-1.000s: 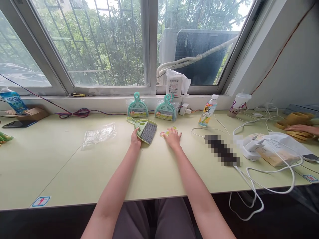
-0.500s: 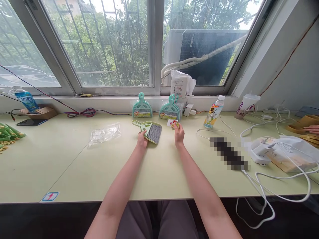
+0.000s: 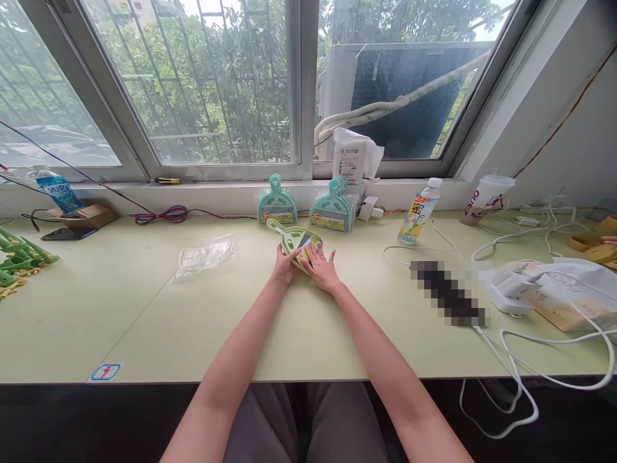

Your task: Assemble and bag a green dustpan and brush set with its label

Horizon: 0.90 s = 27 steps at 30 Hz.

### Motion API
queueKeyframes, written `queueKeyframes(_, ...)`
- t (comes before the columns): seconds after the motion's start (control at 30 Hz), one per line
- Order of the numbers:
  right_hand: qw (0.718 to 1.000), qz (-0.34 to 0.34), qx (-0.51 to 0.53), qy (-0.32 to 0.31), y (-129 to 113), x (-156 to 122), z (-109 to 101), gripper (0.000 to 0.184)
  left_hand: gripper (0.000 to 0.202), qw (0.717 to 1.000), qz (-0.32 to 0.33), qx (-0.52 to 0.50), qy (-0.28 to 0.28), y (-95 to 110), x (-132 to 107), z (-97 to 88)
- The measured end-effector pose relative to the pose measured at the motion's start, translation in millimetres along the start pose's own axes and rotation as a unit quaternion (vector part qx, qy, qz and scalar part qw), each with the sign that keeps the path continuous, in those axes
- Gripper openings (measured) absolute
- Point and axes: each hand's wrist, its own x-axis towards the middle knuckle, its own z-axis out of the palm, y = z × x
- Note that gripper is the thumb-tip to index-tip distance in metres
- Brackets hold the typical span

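Note:
A small light-green dustpan with a grey brush (image 3: 294,238) lies on the pale green table (image 3: 193,321) in front of me. My left hand (image 3: 283,265) grips its near left edge, fingers closed on it. My right hand (image 3: 322,266) lies flat with spread fingers, pressing a small printed label card (image 3: 308,249) onto the brush bristles. Two packaged teal dustpan sets (image 3: 276,204) (image 3: 331,209) stand behind against the window sill.
An empty clear plastic bag (image 3: 205,254) lies to the left. A drink bottle (image 3: 418,213), a cup (image 3: 484,197), white cables and a charger (image 3: 511,288) crowd the right side. Green items (image 3: 19,256), a phone and a bottle (image 3: 58,190) sit far left.
My right hand carried the label card from the table over to the brush and now presses it down there. My left hand kept hold of the dustpan, which has turned slightly.

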Motion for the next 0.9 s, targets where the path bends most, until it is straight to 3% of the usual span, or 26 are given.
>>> queueKeyframes(0.13,0.999,0.003,0.034,0.022,0.8,4.3,2.7,0.06,0.063,1.0,0.006,-0.007,0.012,2.6,-2.1,-2.3)
queueKeyframes(0.33,0.988,0.029,0.086,0.125,0.6,10.8,3.5,0.049,0.059,1.0,0.022,-0.008,0.009,6.9,-4.2,-0.9)
queueKeyframes(0.6,0.989,0.031,0.097,0.109,-3.5,7.5,1.3,0.045,0.07,1.0,0.024,-0.017,-0.005,4.8,-4.7,-1.6)
queueKeyframes(0.73,0.981,0.047,0.124,0.138,-17.3,3.1,4.1,0.045,0.067,1.0,0.026,-0.012,0.002,8.3,-4.9,-3.9)
queueKeyframes(0.83,0.961,0.077,0.172,0.204,-26.7,1.0,3.2,0.05,0.068,0.999,0.024,-0.025,-0.005,10.5,-3.7,-4.3)
queueKeyframes(0.9,0.928,0.105,0.267,0.237,-28.1,1.5,1.1,0.055,0.07,0.999,0.022,-0.035,-0.018,11.5,-3.1,-3.7)
